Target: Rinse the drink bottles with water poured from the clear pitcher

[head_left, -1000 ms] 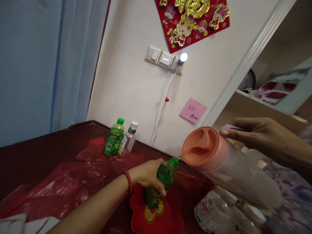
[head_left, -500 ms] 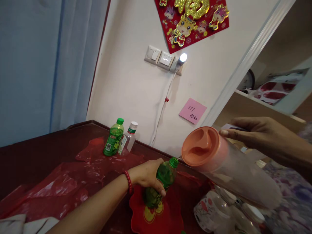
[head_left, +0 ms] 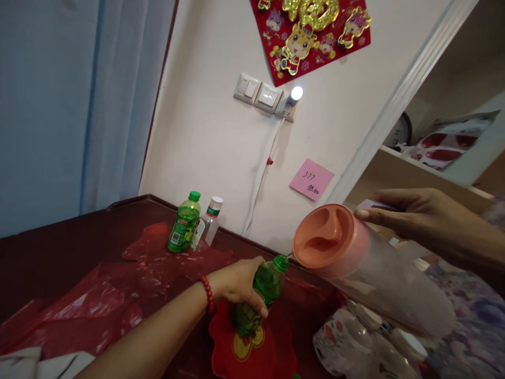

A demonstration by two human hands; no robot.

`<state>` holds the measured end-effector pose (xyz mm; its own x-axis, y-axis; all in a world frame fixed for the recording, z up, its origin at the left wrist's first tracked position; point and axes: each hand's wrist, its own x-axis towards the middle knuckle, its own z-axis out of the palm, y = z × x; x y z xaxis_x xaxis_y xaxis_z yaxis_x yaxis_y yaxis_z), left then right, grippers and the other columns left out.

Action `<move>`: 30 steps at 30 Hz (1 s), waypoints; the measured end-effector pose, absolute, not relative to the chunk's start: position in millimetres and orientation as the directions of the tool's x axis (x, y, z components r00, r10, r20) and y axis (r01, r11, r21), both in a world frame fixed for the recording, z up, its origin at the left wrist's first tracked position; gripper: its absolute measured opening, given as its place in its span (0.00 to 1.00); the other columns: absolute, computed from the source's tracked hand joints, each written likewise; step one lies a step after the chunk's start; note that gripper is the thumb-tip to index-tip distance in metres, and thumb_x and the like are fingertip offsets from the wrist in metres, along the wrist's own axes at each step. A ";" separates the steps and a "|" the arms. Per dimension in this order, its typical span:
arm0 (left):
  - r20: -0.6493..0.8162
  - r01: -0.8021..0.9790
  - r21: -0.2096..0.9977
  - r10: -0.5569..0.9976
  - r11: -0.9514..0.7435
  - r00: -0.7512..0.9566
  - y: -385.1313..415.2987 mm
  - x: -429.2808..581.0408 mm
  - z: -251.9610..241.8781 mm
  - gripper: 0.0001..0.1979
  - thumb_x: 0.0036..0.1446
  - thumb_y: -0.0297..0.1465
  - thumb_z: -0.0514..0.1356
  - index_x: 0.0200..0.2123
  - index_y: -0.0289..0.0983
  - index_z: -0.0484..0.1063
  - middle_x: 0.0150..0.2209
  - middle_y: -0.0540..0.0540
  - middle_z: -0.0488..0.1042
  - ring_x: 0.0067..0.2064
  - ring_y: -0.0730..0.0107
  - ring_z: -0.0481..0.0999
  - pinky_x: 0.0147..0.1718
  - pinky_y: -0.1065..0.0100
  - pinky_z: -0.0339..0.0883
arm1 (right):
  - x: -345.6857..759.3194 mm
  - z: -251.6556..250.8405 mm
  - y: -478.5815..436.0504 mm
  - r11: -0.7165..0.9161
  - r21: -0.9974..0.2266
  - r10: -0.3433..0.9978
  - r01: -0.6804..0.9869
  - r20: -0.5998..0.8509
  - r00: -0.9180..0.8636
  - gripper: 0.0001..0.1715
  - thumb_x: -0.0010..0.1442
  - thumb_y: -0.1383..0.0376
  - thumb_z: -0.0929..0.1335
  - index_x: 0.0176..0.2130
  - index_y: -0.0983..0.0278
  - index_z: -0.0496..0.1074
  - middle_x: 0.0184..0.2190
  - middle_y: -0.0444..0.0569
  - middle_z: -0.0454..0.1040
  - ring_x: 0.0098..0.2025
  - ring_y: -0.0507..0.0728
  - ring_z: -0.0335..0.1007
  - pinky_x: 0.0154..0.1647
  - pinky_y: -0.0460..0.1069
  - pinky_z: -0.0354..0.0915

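My left hand [head_left: 240,287], with a red bead bracelet at the wrist, is wrapped round a green plastic bottle [head_left: 268,284]. The bottle leans to the right, its mouth uncapped, over a red scalloped tray [head_left: 272,347] with a yellow pattern. My right hand [head_left: 398,213] grips a clear pitcher [head_left: 386,284] with an orange lid [head_left: 325,237]. The pitcher is tilted so that its lid end points left and down. A thin stream of water runs between the lid's edge and the bottle's mouth.
A capped green bottle [head_left: 183,223] and a clear white-capped bottle [head_left: 207,226] stand by the wall. Red plastic film [head_left: 106,295] covers part of the dark table. Glass jars [head_left: 343,337] sit below the pitcher. A white cord [head_left: 262,184] hangs from a wall socket.
Both hands, the bottle and the pitcher hold almost the same positions.
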<state>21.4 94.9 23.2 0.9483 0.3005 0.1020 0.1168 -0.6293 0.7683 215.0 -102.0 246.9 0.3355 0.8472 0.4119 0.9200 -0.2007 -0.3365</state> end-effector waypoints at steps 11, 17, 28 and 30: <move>0.101 0.120 0.761 0.298 -0.638 0.949 96.1 22.4 21.8 0.35 0.33 0.34 0.76 0.46 0.40 0.66 0.47 0.43 0.78 0.48 0.51 0.78 0.41 0.62 0.68 | 209.6 247.5 -102.6 -0.222 -0.372 0.850 0.901 0.380 0.366 0.37 0.44 0.32 0.74 0.33 0.60 0.79 0.27 0.46 0.70 0.25 0.54 0.56 0.20 0.44 0.52; 0.096 0.121 0.766 0.298 -0.632 0.950 96.7 23.6 19.7 0.35 0.33 0.36 0.76 0.46 0.41 0.66 0.47 0.46 0.78 0.47 0.54 0.78 0.41 0.62 0.67 | 208.6 247.9 -100.8 -0.198 -0.350 0.856 0.916 0.394 0.336 0.37 0.46 0.31 0.73 0.32 0.61 0.78 0.26 0.47 0.69 0.25 0.54 0.56 0.19 0.44 0.52; 0.105 0.110 0.769 0.294 -0.629 0.950 96.4 23.1 21.0 0.36 0.33 0.35 0.77 0.46 0.39 0.66 0.48 0.42 0.78 0.49 0.49 0.77 0.43 0.60 0.69 | 207.7 249.2 -99.1 -0.199 -0.363 0.863 0.910 0.375 0.338 0.37 0.45 0.32 0.75 0.31 0.61 0.78 0.25 0.45 0.68 0.25 0.54 0.57 0.20 0.44 0.53; 0.106 0.106 0.770 0.291 -0.629 0.951 96.2 23.0 21.2 0.36 0.33 0.34 0.76 0.46 0.39 0.66 0.48 0.42 0.78 0.49 0.49 0.77 0.43 0.61 0.69 | 207.7 249.3 -98.6 -0.193 -0.370 0.864 0.909 0.374 0.336 0.36 0.44 0.33 0.75 0.31 0.61 0.78 0.25 0.45 0.68 0.25 0.54 0.57 0.20 0.44 0.53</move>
